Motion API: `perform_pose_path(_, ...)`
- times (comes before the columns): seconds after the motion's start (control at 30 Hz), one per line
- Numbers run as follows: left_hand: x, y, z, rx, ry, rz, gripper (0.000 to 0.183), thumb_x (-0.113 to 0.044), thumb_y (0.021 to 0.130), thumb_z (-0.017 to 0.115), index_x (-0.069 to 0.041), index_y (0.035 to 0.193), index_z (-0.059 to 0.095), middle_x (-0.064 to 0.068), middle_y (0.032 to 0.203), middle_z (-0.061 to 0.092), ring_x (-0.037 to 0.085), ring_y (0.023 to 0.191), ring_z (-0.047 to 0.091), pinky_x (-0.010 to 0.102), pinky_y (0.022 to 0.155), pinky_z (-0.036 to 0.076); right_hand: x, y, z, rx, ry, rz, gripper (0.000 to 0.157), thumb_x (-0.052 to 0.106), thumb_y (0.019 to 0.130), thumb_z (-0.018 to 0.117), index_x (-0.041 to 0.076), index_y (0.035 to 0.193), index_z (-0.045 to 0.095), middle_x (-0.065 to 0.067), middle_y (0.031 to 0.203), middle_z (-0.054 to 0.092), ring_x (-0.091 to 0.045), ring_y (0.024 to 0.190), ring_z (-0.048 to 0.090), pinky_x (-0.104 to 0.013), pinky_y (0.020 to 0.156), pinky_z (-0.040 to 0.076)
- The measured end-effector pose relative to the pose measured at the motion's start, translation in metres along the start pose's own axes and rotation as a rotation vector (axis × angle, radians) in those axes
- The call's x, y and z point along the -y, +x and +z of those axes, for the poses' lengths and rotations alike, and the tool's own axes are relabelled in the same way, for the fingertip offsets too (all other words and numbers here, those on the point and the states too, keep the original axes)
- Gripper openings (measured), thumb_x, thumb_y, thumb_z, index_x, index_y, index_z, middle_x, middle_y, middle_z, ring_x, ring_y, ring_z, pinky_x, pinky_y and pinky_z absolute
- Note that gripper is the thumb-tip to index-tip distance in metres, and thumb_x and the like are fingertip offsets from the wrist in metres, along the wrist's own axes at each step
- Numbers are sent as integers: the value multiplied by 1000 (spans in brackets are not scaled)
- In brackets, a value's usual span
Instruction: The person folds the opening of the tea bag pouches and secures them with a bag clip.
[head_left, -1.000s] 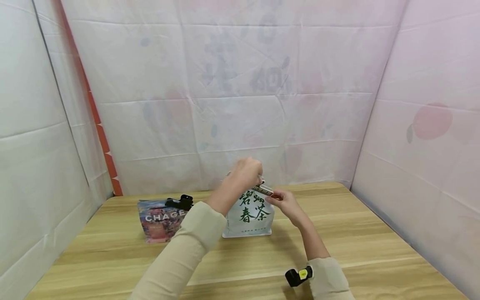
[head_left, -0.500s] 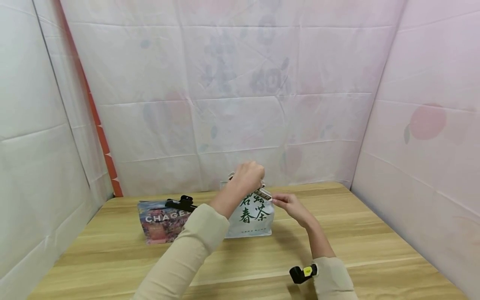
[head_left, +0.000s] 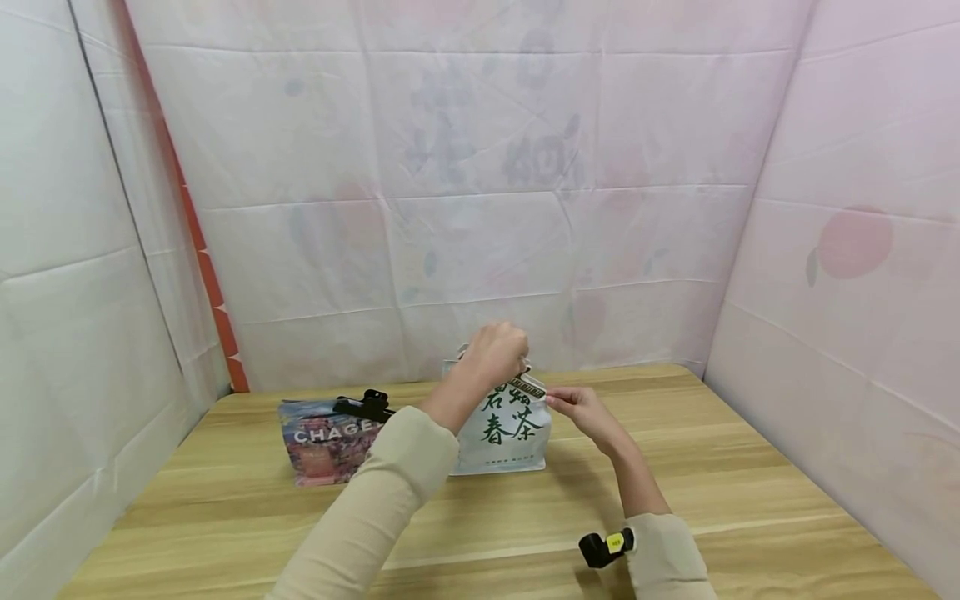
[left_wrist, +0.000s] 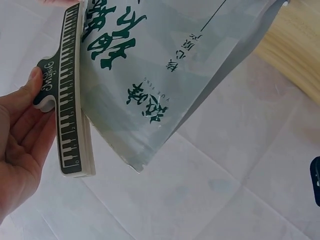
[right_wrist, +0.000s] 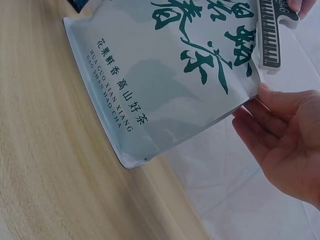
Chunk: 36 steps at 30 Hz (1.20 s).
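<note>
A white tea bag [head_left: 501, 442] with green characters stands at the middle of the table. My left hand [head_left: 495, 350] grips the handles of a piano-keyboard clip [left_wrist: 70, 90] between thumb and fingers, at the bag's top. The clip's long bar lies against the bag's upper edge, with one end sticking out past a corner in the left wrist view. Whether it bites the bag's whole top edge I cannot tell. My right hand [right_wrist: 290, 135] pinches the bag's upper right corner, just below the clip's other end. In the head view the left hand hides part of the clip.
Left of the tea bag, a colourful pouch [head_left: 322, 454] marked CHAGE stands with a black clip [head_left: 365, 406] on its top edge. My left forearm partly covers it. White fabric walls [head_left: 480, 250] enclose the wooden table [head_left: 720, 500] at the back and sides.
My right hand has shifted slightly right and down, from beside the clip's end to the bag's corner. The clip and left hand have dropped a little; little moves in the last half second.
</note>
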<state>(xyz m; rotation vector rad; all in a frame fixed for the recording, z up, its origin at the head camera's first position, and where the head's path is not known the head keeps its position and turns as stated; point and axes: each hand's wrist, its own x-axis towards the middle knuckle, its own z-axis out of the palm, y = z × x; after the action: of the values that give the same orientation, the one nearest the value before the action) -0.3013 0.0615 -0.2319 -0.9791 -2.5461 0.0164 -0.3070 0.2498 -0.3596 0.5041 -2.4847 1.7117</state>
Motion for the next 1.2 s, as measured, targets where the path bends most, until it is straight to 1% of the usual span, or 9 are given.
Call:
perform_pose_path(0.13, 1, 0, 0, -7, 9, 18, 26, -14, 78, 70, -15, 56, 57, -6, 55, 43, 11, 53, 36, 24, 48, 35, 0, 1, 0, -6, 3, -4, 29, 8, 93, 54, -14, 110, 59, -22, 112, 59, -30, 110, 50, -49, 97, 34)
perform_pose_path(0.3, -2, 1, 1, 13, 38, 31, 22, -15, 79, 69, -16, 59, 61, -7, 58, 44, 11, 54, 37, 24, 50, 37, -1, 0, 0, -10, 13, 13, 27, 8, 92, 55, -14, 108, 60, -18, 107, 62, -24, 105, 52, -50, 96, 34)
perform_pose_path(0.5, -6, 2, 3, 31, 29, 28, 32, -14, 77, 70, -16, 53, 50, -5, 57, 39, 11, 54, 35, 24, 49, 36, -1, -1, 0, -2, 28, 26, 26, 5, 92, 54, -14, 107, 59, -15, 103, 64, -18, 101, 53, -51, 96, 33)
perform_pose_path(0.63, -9, 3, 4, 36, 43, 13, 33, -16, 77, 71, -17, 53, 47, -5, 56, 40, 12, 54, 37, 25, 49, 38, 0, -1, -1, 7, 30, 23, 27, 6, 93, 53, -14, 109, 58, -13, 102, 64, -17, 99, 54, -51, 96, 33)
perform_pose_path(0.77, -12, 4, 5, 48, 72, 3, 30, -19, 78, 72, -17, 56, 51, -5, 58, 43, 12, 55, 41, 26, 50, 42, 0, -1, -2, 4, 46, 27, 27, 6, 93, 54, -14, 110, 57, -12, 100, 64, -16, 97, 55, -49, 95, 34)
perform_pose_path(0.9, -15, 4, 6, 52, 94, -4, 21, -20, 79, 71, -16, 63, 58, -5, 61, 47, 11, 58, 46, 25, 52, 44, 0, -2, -3, 11, 51, 27, 27, 6, 93, 53, -14, 110, 57, -11, 100, 64, -15, 96, 55, -48, 95, 34)
perform_pose_path(1.07, -18, 2, 7, 26, 118, 6, 13, -16, 80, 69, -16, 69, 64, -4, 65, 53, 12, 60, 50, 25, 54, 46, -1, -1, -3, 12, 49, 33, 28, 7, 93, 53, -13, 112, 57, -11, 101, 64, -18, 99, 55, -49, 96, 34)
perform_pose_path(1.2, -20, 2, 8, 10, 132, 12, 12, -15, 80, 69, -16, 68, 64, -4, 66, 55, 12, 60, 51, 25, 55, 46, -3, -1, -4, 15, 48, 38, 30, 8, 93, 54, -13, 114, 56, -12, 103, 63, -20, 100, 55, -49, 96, 35)
